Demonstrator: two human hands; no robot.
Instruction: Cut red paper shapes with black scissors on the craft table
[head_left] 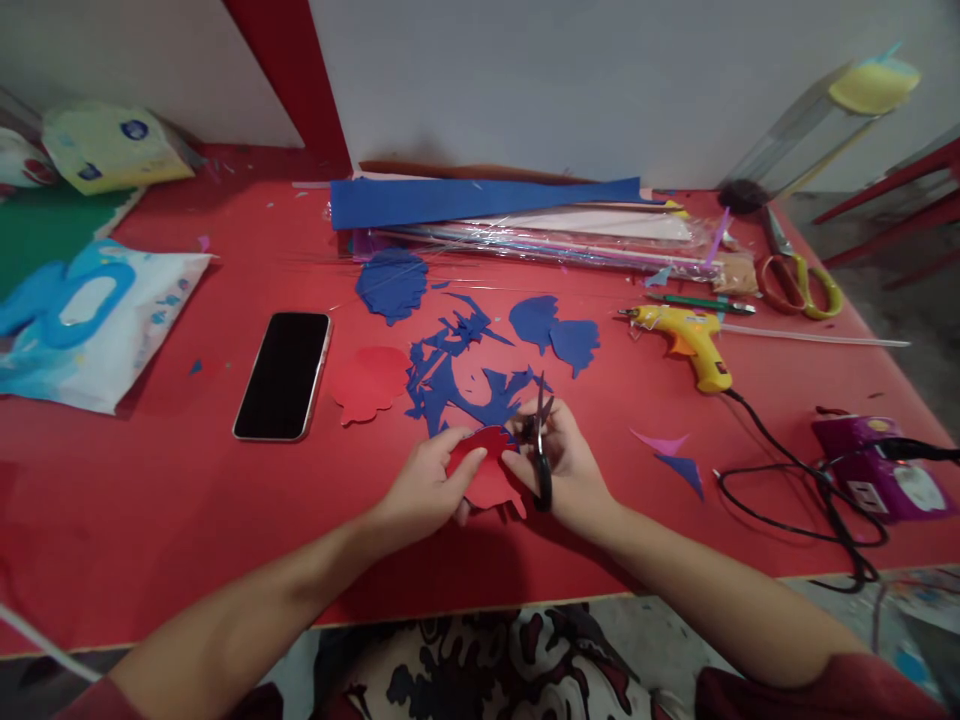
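Observation:
My left hand (426,487) pinches a red paper cut-out (487,470) just above the red table (150,500). My right hand (564,462) is closed round black scissors (540,440), whose blades point away from me and lie at the cut-out's right edge. Blue paper scraps (457,375) lie just beyond both hands. Another red paper shape (369,382) rests flat to the left of the scraps.
A black phone (283,374) lies left of centre. A yellow glue gun (690,340) with a black cable (795,480) and a purple power strip (877,470) sit at right. Blue sheet (480,198), wrapped sticks, green-handled scissors (799,275) at the back. Packets at left.

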